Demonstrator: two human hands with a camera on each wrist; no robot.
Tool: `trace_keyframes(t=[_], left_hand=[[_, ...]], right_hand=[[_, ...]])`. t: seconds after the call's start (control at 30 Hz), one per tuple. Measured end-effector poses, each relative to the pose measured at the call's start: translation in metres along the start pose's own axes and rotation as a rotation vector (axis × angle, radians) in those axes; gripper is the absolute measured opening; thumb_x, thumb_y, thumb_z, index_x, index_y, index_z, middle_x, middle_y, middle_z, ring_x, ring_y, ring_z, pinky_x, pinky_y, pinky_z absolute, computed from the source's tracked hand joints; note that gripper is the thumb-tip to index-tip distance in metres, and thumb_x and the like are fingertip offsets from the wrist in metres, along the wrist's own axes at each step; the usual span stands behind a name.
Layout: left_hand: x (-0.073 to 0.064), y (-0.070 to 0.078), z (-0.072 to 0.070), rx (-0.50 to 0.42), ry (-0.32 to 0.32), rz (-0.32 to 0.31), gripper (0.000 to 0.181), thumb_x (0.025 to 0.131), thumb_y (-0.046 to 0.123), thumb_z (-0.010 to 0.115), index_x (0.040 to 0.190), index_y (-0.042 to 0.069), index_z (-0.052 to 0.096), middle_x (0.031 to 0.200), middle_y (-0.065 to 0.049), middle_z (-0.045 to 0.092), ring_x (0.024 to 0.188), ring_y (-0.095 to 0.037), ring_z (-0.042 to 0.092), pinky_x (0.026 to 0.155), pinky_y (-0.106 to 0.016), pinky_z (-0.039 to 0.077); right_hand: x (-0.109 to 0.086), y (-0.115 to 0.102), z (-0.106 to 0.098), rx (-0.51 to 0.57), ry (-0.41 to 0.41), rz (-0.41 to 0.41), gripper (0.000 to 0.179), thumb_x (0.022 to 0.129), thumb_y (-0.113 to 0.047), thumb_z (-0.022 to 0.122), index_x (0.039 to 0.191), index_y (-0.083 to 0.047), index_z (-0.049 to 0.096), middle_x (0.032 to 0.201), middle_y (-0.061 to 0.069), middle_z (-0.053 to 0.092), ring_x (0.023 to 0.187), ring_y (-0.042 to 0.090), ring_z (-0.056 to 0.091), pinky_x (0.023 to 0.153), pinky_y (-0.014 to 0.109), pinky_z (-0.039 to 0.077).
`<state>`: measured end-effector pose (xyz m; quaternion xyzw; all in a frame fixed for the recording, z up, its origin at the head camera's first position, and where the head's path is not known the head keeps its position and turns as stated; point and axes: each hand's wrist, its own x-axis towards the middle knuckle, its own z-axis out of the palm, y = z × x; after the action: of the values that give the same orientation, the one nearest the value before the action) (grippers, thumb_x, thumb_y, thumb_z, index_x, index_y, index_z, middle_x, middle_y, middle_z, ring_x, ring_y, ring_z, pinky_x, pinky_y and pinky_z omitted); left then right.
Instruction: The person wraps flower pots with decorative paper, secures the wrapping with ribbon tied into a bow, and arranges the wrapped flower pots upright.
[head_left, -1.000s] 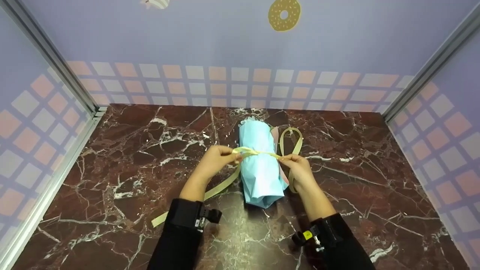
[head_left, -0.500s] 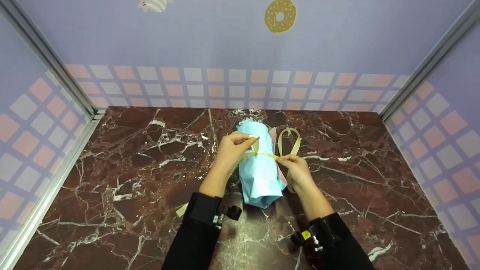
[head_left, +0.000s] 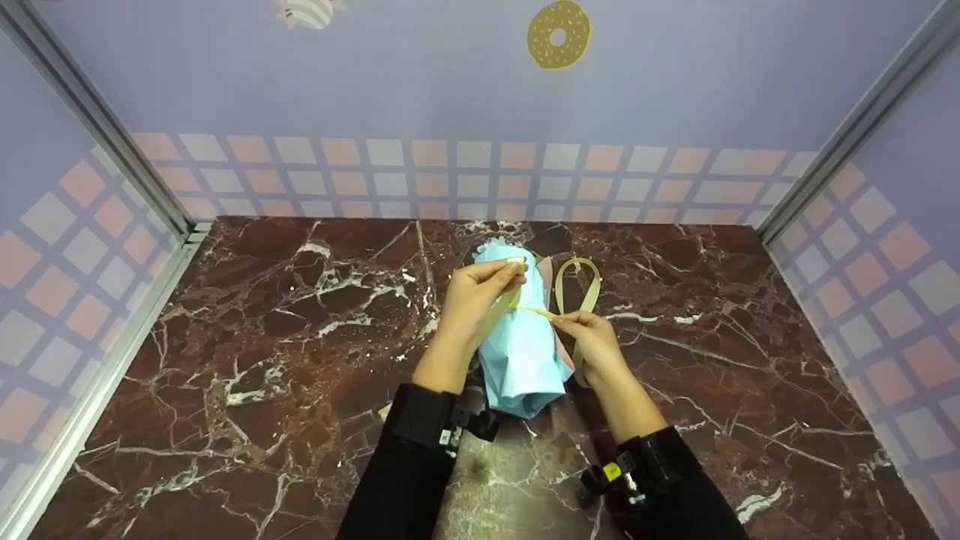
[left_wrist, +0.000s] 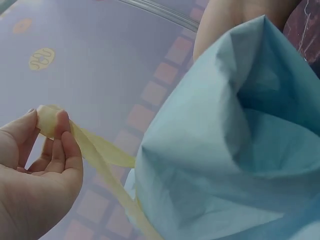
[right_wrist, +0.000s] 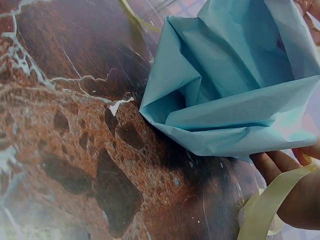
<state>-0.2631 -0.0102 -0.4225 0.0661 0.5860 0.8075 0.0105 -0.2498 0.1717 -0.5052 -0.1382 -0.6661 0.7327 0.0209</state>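
Observation:
A light blue paper-wrapped bundle (head_left: 525, 360) lies lengthwise on the table, its folded lower end toward me. Pink paper (head_left: 546, 271) edges its right side. A yellow ribbon (head_left: 534, 310) crosses its middle. My left hand (head_left: 466, 306) is over the bundle's upper left part, pinching a fold of that ribbon between thumb and fingers; the left wrist view shows the ribbon (left_wrist: 102, 150) running from those fingertips to the paper. At the bundle's right side my right hand (head_left: 598, 343) pinches the other stretch of ribbon. The knot area is partly hidden by the left hand.
A loose ribbon loop (head_left: 598, 289) lies on the marbled table (head_left: 712, 390) right of the bundle. Another ribbon end (head_left: 385, 412) shows beside the left sleeve. Patterned panels (head_left: 472, 176) wall in the back and both sides.
My left hand has moved from the bundle's left side up and right over it, lifting the ribbon fold. The ribbon tail by the left sleeve has been drawn inward. My right hand stays almost still.

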Motion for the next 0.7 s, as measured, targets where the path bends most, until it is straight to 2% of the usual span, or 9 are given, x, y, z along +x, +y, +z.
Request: trace_keyframes(t=[0.1,0.3,0.53,0.7], left_hand=[[0.000,-0.002,0.002,-0.046,0.007,0.008,0.022,0.094,0.001,0.062,0.109,-0.014,0.066,0.095,-0.016,0.072,0.081,-0.014,0.069,0.085,-0.033,0.055],[0.001,-0.003,0.004,-0.083,0.037,0.000,0.021,0.093,0.000,0.063,0.109,-0.013,0.067,0.098,-0.017,0.072,0.083,-0.016,0.070,0.084,-0.034,0.055],[0.001,-0.006,0.003,-0.043,0.041,0.003,0.021,0.093,0.000,0.062,0.110,-0.013,0.067,0.099,-0.018,0.072,0.085,-0.016,0.070,0.085,-0.033,0.055],[0.001,-0.005,0.005,-0.053,0.035,0.006,0.021,0.093,0.000,0.063,0.109,-0.012,0.067,0.099,-0.017,0.072,0.085,-0.016,0.070,0.085,-0.033,0.055]], right_hand=[[0.001,0.000,-0.001,-0.003,0.001,0.011,0.008,0.089,0.003,0.064,0.088,0.009,0.068,0.080,0.006,0.063,0.078,0.016,0.060,0.076,0.028,0.049],[0.001,0.000,-0.006,-0.049,0.015,0.017,0.010,0.088,0.003,0.064,0.091,0.011,0.068,0.087,0.007,0.064,0.085,0.020,0.060,0.084,0.034,0.048],[0.000,0.001,-0.015,-0.038,-0.016,0.058,0.011,0.089,0.001,0.065,0.094,0.010,0.068,0.085,0.007,0.065,0.078,0.015,0.062,0.073,0.025,0.051],[-0.001,-0.003,-0.022,-0.020,-0.061,0.056,0.010,0.091,0.000,0.063,0.094,0.007,0.068,0.084,0.010,0.069,0.074,0.015,0.066,0.068,0.025,0.055]])
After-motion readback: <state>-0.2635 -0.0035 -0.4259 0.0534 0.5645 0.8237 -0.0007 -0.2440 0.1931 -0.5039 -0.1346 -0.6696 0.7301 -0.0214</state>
